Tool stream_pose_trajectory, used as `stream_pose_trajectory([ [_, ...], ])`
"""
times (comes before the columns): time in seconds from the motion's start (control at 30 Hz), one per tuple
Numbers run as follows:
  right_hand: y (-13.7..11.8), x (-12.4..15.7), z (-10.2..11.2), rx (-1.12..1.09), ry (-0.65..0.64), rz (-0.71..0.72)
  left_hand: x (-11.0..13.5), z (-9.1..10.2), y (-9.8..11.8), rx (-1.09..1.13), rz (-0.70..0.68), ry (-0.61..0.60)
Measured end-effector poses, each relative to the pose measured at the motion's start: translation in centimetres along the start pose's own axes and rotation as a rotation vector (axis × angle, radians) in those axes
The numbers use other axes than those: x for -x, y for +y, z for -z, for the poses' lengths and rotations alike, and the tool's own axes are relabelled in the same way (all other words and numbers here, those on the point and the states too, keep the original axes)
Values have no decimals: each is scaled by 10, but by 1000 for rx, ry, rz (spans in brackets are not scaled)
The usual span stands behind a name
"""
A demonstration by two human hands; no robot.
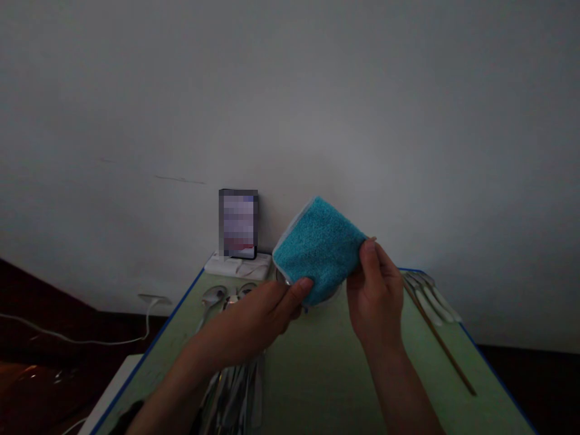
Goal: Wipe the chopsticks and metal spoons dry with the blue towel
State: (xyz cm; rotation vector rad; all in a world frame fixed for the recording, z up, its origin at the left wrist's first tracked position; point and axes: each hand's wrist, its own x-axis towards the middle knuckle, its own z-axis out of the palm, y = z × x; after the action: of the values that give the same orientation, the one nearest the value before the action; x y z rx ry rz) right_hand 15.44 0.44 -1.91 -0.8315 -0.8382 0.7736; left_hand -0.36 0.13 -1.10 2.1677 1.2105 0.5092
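Note:
A folded turquoise cloth [319,251] with a pale edge is held up above the green table, between both hands. My left hand [283,305] pinches its lower corner, the thumb lying on top. At the cloth's right corner, my right hand [376,284] grips it between thumb and fingers. Behind the cloth, part of a round shiny object [333,297] shows; its kind is mostly hidden. Beneath my left forearm lies a pile of metal cutlery [238,386], with a spoon [214,295] beyond it, partly covered by the arm.
A phone [238,223] with a blurred screen leans on a white power strip [240,266] by the wall. At right lie several white-handled utensils [432,299] and a brown stick [446,347]. The green tabletop [312,374] has blue edges. A white cable [90,342] hangs at left.

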Motion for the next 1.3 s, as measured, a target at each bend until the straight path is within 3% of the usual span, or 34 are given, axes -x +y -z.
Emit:
stream_pose_trajectory([
  [0.1,-1,-2,1,-62,-11,-44,0,5,3,79,-46,-46],
  [0.2,1,-7,2,-115,68,-74,-3,6,4,123,-162,-19],
  [0.37,3,-12,4,-125,154,-9,-8,9,2,36,-154,52],
  [0.73,5,-6,0,-258,103,-90,-5,20,-3,32,-125,-102],
  [0.93,3,-5,5,-279,-36,-130,5,30,-10,55,-124,-154],
  [1.13,0,-4,10,-246,-110,-104,9,31,-14,350,-83,-516],
  [1.3,1,-5,8,-223,-86,-116,4,28,-17,364,-64,-538],
])
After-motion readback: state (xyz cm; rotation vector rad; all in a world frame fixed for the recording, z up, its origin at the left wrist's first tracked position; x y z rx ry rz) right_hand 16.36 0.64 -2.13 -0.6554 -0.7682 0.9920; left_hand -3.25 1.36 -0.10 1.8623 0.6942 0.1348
